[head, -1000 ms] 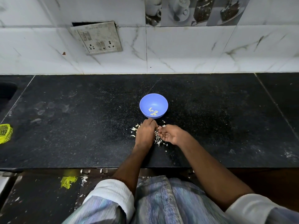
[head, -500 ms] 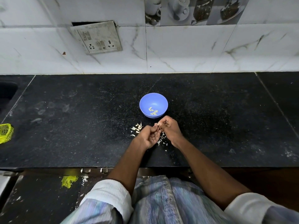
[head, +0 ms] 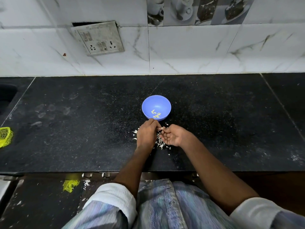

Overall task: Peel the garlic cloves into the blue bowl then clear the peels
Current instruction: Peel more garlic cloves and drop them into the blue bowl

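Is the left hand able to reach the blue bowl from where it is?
Probably yes. The left hand sits just in front of the blue bowl, its fingers nearly at the rim, with nothing between them. It pinches a garlic clove with the right hand, though.

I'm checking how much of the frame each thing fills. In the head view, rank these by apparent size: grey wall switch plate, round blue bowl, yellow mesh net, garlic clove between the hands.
1. Grey wall switch plate
2. Round blue bowl
3. Yellow mesh net, cut off by the frame edge
4. Garlic clove, partly hidden by fingers

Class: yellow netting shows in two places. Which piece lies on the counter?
The yellow net at the far left edge; the other scrap lies lower, below the counter front.
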A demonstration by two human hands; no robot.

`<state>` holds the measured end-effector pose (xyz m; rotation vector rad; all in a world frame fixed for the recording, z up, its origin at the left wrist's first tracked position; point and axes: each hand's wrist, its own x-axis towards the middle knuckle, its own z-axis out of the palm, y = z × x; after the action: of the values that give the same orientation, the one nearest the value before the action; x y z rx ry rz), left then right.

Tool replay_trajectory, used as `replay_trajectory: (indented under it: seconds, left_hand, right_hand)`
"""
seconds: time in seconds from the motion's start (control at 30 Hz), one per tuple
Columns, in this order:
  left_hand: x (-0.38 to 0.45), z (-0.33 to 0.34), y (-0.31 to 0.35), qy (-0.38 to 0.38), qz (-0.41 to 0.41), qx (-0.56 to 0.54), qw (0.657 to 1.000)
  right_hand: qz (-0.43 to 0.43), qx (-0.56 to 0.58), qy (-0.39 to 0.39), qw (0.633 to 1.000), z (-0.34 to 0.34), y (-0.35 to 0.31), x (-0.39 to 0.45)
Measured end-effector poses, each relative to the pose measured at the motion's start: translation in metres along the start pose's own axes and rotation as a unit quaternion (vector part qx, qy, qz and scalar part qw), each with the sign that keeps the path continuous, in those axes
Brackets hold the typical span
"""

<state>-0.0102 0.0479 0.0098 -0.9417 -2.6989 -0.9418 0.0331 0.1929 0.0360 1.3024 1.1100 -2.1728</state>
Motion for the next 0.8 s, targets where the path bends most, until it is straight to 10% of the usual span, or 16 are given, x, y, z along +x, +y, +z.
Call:
replay_trajectory:
  seconds: [0.33,0.8]
  left_hand:
    - [0.003,0.006,0.000,0.004,-0.175,-0.124,0.977]
    - [0.008,0.005,0.000,-0.015,-0.208,-0.106,0.972]
  right_hand:
    - [-0.323,-0.231,0.070,0.915,-0.004,0.002,0.002]
    - [-0.411,-0.435,0.131,0.790,-0.008,-0.002,0.015]
